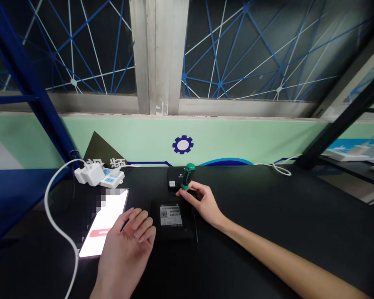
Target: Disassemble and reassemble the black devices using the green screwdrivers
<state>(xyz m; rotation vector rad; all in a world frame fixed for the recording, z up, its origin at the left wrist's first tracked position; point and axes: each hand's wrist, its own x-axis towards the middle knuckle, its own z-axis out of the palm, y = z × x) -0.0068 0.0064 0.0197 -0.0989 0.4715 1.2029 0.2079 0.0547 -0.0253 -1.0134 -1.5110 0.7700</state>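
Observation:
My right hand pinches a screwdriver with a green and black handle, close to the lower end of that handle. The handle stands nearly upright above my fingertips; its tip cannot be made out. Just left of this hand lies a flat black device with a white printed label. My left hand is palm up with loosely bent fingers and nothing visible in it. It hovers between the device and a bright-screened phone, covering part of the phone. A thin metal rod shows along the device's right side.
Behind the screwdriver is a small black box with a square code sticker. A white power strip with a plugged-in charger stands at the back left. Its white cable loops down the left. Another white cable lies along the wall.

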